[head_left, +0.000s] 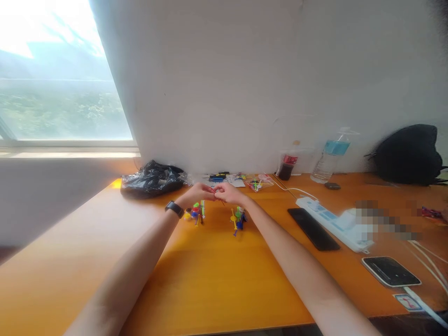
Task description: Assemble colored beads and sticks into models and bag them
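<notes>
Both my arms reach far forward over the orange table (217,275). My left hand (196,194), with a black watch on its wrist, and my right hand (227,192) meet fingertip to fingertip, both pinched on a small red plastic piece (213,190) with a thin stick hanging below it. Under my left hand lies a small heap of colourful plastic pieces (196,213). A second heap of colourful pieces (238,219) lies under my right wrist.
A black plastic bag (152,179) lies at the back left. Along the wall are small tools, a packet of pieces (259,183), a dark cup (286,169) and a water bottle (331,161). Right: a power strip (332,221), two phones (313,228) (390,271), a black bag (408,154).
</notes>
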Action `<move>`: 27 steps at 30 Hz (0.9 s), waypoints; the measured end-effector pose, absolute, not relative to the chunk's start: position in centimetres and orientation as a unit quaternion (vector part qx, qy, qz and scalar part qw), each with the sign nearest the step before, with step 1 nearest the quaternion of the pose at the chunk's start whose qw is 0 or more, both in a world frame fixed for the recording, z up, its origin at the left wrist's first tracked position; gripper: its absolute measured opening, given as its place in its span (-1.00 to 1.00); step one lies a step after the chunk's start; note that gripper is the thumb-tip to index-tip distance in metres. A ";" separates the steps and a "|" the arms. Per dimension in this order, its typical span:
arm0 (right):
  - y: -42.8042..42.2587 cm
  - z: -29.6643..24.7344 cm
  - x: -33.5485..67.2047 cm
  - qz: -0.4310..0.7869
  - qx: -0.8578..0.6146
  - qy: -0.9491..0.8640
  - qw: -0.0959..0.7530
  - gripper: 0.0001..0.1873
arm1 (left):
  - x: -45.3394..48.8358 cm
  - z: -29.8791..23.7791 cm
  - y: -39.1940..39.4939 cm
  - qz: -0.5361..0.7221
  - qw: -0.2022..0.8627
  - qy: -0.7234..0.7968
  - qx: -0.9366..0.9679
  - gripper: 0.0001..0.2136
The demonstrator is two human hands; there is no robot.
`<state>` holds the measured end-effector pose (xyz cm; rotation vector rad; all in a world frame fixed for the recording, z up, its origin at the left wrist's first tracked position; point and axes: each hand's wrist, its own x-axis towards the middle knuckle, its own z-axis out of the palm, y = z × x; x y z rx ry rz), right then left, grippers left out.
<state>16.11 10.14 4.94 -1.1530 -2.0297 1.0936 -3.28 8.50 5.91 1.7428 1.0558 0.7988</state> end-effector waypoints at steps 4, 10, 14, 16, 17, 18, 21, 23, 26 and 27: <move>10.3 4.8 16.1 0.375 -0.435 -0.769 0.280 -0.71 | -3.1 5.0 9.3 0.337 0.475 0.428 0.690 -0.80; 10.8 4.5 16.0 0.301 -0.454 -0.795 0.268 -0.72 | -3.1 4.9 9.5 0.319 0.479 0.419 0.702 -0.69; 10.9 4.2 16.3 0.260 -0.495 -0.802 0.212 -0.76 | -3.4 5.4 8.9 0.265 0.428 0.423 0.754 -0.77; 10.8 4.0 16.6 0.255 -0.510 -0.805 0.163 -0.81 | -3.3 5.5 8.7 0.229 0.390 0.423 0.785 -0.84; 10.7 4.0 16.7 0.256 -0.514 -0.807 0.137 -0.83 | -3.2 5.6 8.7 0.212 0.372 0.421 0.800 -0.86; 10.7 4.0 16.9 0.257 -0.515 -0.810 0.114 -0.86 | -3.2 5.5 8.7 0.196 0.355 0.417 0.814 -0.86; 10.5 4.7 17.5 0.252 -0.511 -0.819 0.064 -0.94 | -3.0 5.3 8.9 0.161 0.309 0.405 0.846 -0.85; 10.5 5.7 18.2 0.250 -0.497 -0.830 0.038 -0.85 | -3.1 5.2 9.0 0.149 0.279 0.405 0.858 -0.85; 10.3 7.5 19.4 0.267 -0.449 -0.853 -0.013 -0.73 | -3.5 5.0 9.4 0.140 0.245 0.414 0.865 -0.84; 10.3 8.0 19.8 0.278 -0.429 -0.859 -0.033 -0.70 | -3.7 4.9 9.5 0.139 0.235 0.418 0.867 -0.83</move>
